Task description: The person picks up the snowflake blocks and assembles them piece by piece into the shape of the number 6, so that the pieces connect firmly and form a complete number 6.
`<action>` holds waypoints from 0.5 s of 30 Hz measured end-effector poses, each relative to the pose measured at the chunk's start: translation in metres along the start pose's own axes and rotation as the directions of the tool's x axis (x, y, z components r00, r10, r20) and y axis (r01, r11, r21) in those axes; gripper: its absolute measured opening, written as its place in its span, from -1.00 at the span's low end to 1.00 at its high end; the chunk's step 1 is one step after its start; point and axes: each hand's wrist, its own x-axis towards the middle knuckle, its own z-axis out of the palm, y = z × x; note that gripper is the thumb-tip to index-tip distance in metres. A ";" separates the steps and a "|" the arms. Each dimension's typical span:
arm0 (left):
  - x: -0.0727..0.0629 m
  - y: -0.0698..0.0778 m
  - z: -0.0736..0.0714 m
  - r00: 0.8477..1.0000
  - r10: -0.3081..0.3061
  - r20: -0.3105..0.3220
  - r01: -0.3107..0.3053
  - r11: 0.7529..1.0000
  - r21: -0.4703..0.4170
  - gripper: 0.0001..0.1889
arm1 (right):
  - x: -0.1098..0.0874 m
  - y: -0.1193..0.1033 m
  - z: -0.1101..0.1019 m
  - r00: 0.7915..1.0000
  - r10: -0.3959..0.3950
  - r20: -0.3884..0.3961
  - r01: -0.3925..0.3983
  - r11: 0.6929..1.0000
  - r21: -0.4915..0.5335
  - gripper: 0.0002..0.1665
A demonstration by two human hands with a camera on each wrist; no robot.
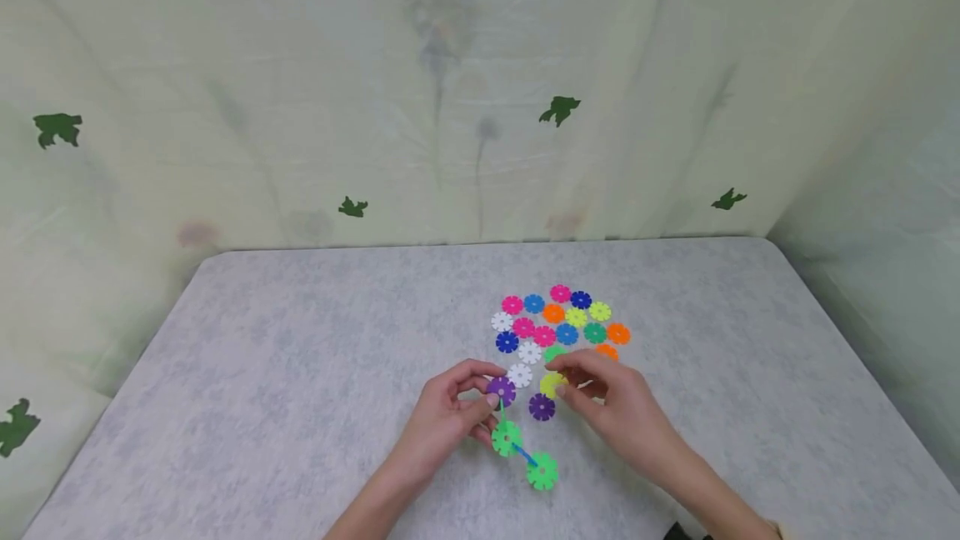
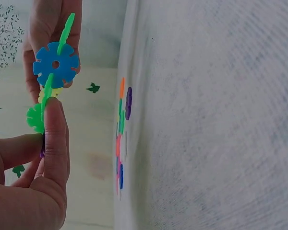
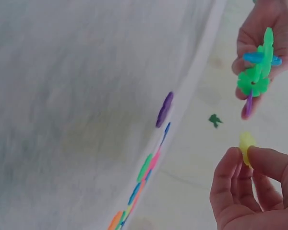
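My left hand [image 1: 442,415] pinches a purple notched plastic disc [image 1: 501,391] at one end of a chain of interlocking discs. Joined below it are a green disc [image 1: 507,439], a blue disc [image 2: 66,71], seen edge-on from the head, and another green disc [image 1: 542,472]. Between thumb and fingers my right hand [image 1: 626,407] pinches a single yellow disc [image 3: 246,146]. The yellow disc is apart from the chain, a short way to the right of the purple one. Fingers hide part of both held discs.
A loose purple disc [image 1: 542,407] lies on the grey table [image 1: 300,373] between the hands. Beyond it are white discs [image 1: 520,375] and a cluster of several pink, blue, orange [image 1: 553,313], yellow and green ones. A pale curtain with leaf prints surrounds the table.
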 end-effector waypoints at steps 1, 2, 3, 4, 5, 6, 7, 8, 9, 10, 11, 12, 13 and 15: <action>0.000 0.000 0.000 1.000 0.001 0.000 -0.001 1.000 0.000 -0.67 | -0.001 -0.003 0.002 1.000 0.016 -0.008 -0.016 1.000 0.016 -0.68; 0.000 0.000 0.000 1.000 0.007 0.000 -0.007 1.000 0.000 -0.67 | -0.003 -0.005 0.003 1.000 0.027 -0.016 -0.027 0.999 0.032 -0.69; 0.000 0.001 0.000 1.000 0.007 -0.002 -0.007 1.000 0.001 -0.67 | -0.004 -0.007 0.005 0.999 0.037 -0.022 -0.036 0.998 0.052 -0.70; 0.000 0.001 0.000 1.000 0.007 -0.002 -0.007 1.000 0.004 -0.67 | -0.005 -0.009 0.006 0.999 0.045 -0.029 -0.043 0.997 0.071 -0.71; 0.000 0.001 0.001 1.000 0.009 -0.001 -0.009 1.000 0.003 -0.67 | -0.007 -0.010 0.008 0.998 0.045 -0.037 -0.042 0.995 0.089 -0.73; 0.000 0.001 0.001 1.000 0.012 0.002 -0.012 1.000 0.004 -0.68 | -0.008 -0.011 0.009 0.998 0.045 -0.047 -0.040 0.993 0.110 -0.74; 0.000 0.001 0.001 1.000 0.013 0.005 -0.013 1.000 0.005 -0.68 | -0.008 -0.012 0.010 0.997 0.046 -0.056 -0.038 0.991 0.129 -0.74; 0.000 0.001 0.001 1.000 0.014 0.009 -0.014 1.000 0.006 -0.69 | -0.009 -0.012 0.011 0.997 0.044 -0.065 -0.034 0.989 0.143 -0.73; 0.000 0.001 0.001 1.000 0.011 0.012 -0.011 1.000 0.010 -0.69 | -0.010 -0.012 0.013 0.996 0.039 -0.075 -0.028 0.988 0.153 -0.72; 0.000 0.002 0.001 1.000 0.009 0.017 -0.009 1.000 0.011 -0.70 | -0.010 -0.012 0.014 0.996 0.032 -0.083 -0.019 0.988 0.154 -0.71; -0.001 0.002 0.002 1.000 0.007 0.019 -0.007 1.000 0.011 -0.70 | -0.011 -0.012 0.015 0.996 0.024 -0.089 -0.010 0.988 0.156 -0.70; -0.001 0.002 0.002 1.000 0.004 0.022 -0.004 1.000 0.013 -0.70 | -0.011 -0.012 0.016 0.995 0.019 -0.096 -0.004 0.988 0.157 -0.69; -0.001 0.003 0.002 1.000 -0.001 0.023 0.001 1.000 0.015 -0.71 | -0.012 -0.011 0.017 0.995 0.015 -0.101 0.001 0.987 0.160 -0.68; -0.002 0.004 0.003 1.000 -0.010 0.027 0.010 1.000 0.017 -0.72 | -0.012 -0.011 0.018 0.994 0.009 -0.106 0.011 0.982 0.187 -0.67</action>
